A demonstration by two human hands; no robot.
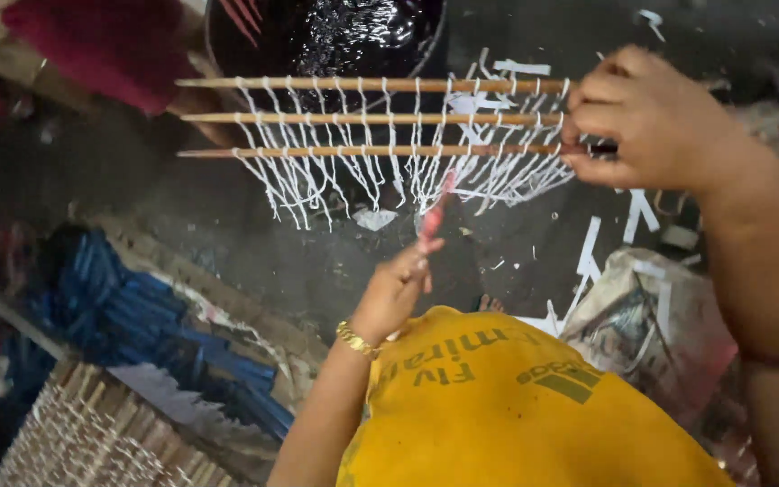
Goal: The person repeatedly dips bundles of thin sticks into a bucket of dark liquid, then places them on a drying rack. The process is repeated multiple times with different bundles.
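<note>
Across the far middle of the head view, three thin wooden sticks lie level and parallel, one behind another, with many short white strings looped over them and hanging down in a fringe. The right hand comes in from the right side and clenches the right ends of all three sticks together, fingers curled round them, so the rack hangs in the air over a dark wet floor.

Behind the sticks, at the far edge, sits a round basin of glossy black liquid. Dark red cloth lies at the far left.

Nearer, below the fringe, the left hand rises from the near middle with a gold bracelet on its wrist. Its fingers pinch a small pink strip, which points up toward the hanging strings and reaches just under them.

Closest to the camera is a yellow shirt. To the near left lie blue bundles and a woven mat. White scraps and a crumpled bag lie on the right.
</note>
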